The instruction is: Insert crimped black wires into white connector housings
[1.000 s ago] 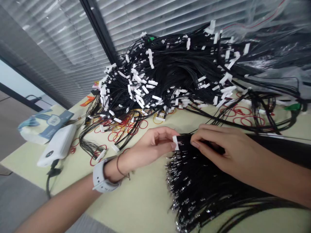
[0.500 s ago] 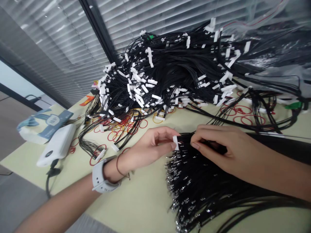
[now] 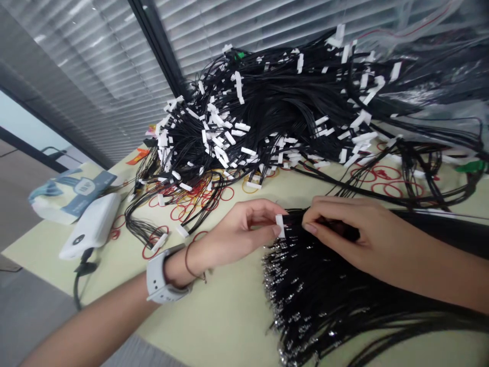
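Note:
My left hand [image 3: 248,227] pinches a small white connector housing [image 3: 280,226] between thumb and fingers, at the upper left corner of a bundle of black wires [image 3: 328,290]. Bare metal terminals [image 3: 284,290] tip the wires along the bundle's left end. Just right of the housing, my right hand [image 3: 344,229] is closed with thumb and index finger pressed together over the wires. Whatever is between those fingertips is too small and dark to see clearly; it looks like a black wire. A grey watch strap [image 3: 162,278] circles my left wrist.
Behind my hands lies a large heap of black cables with white connectors [image 3: 267,112], against window blinds [image 3: 260,20]. Red and yellow rubber bands [image 3: 183,209] are scattered before it. At left are a white power bank [image 3: 91,227] with a cable and a tissue pack [image 3: 74,191]. Clear plastic [image 3: 439,97] lies back right.
The whole view has shifted slightly, so things appear a little further right. Both hands keep the same grip and position relative to the wires.

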The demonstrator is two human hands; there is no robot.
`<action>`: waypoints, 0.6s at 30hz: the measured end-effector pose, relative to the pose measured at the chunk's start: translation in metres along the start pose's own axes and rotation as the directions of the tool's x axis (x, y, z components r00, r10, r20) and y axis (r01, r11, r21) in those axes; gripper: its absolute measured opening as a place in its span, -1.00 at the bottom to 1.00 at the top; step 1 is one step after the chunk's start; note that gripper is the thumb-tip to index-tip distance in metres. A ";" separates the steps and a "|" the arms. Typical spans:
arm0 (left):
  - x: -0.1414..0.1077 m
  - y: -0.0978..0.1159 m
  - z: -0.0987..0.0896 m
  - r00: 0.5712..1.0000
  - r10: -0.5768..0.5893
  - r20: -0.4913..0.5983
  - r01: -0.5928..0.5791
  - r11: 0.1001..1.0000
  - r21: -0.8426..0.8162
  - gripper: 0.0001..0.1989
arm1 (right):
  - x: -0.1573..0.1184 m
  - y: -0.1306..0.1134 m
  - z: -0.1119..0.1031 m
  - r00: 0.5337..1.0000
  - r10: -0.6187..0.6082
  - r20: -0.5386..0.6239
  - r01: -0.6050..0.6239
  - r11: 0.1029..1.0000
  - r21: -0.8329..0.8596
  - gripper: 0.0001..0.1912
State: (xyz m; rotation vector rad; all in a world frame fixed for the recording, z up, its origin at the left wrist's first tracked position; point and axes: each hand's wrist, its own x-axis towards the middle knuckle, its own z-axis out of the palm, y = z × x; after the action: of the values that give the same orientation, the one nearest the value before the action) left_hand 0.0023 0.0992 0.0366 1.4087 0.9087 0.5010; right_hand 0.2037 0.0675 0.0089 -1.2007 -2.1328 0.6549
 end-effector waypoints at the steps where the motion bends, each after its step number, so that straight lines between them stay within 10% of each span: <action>1: 0.000 0.000 0.000 1.000 -0.001 0.003 0.001 1.000 0.009 -0.84 | 0.000 -0.001 0.001 1.000 0.017 -0.001 -0.017 1.000 0.003 -0.72; 18: -0.001 -0.001 0.003 1.000 0.002 0.002 -0.002 0.999 0.053 -0.86 | 0.002 0.000 0.008 0.997 0.016 -0.070 -0.019 0.999 -0.048 -0.75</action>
State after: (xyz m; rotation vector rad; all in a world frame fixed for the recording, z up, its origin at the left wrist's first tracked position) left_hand 0.0040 0.0969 0.0357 1.4585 0.9246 0.4799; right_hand 0.1975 0.0688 0.0038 -1.2510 -2.0939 0.5637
